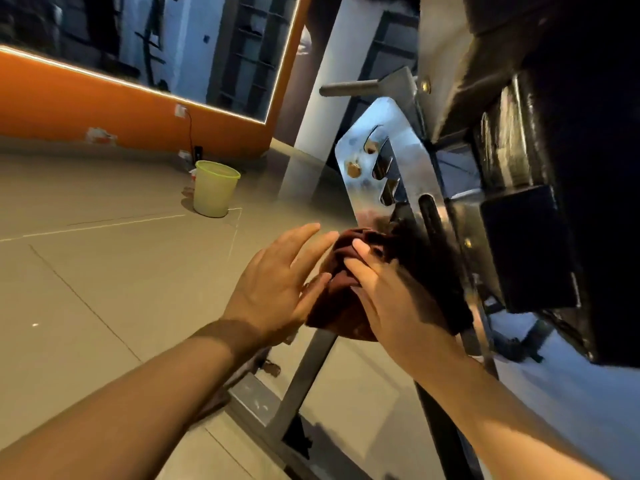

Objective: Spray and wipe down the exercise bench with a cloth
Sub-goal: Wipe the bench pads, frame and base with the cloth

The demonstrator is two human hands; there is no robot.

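Right hand (391,299) presses a dark red cloth (346,306) against the bench frame (446,216), fingers curled over the bunched fabric — a grip, not a flat palm. Left hand (277,282) lies just beside it, fingers straight and spread, fingertips touching the cloth's near edge; it holds nothing. The cloth sits directly below the slotted metal plate (391,157), at the foot of that plate. Right of the right hand — black bench padding (540,168). Beyond the left hand, well apart on the tiled floor (104,271), stands a pale green bin (214,188) near the orange wall (104,109).
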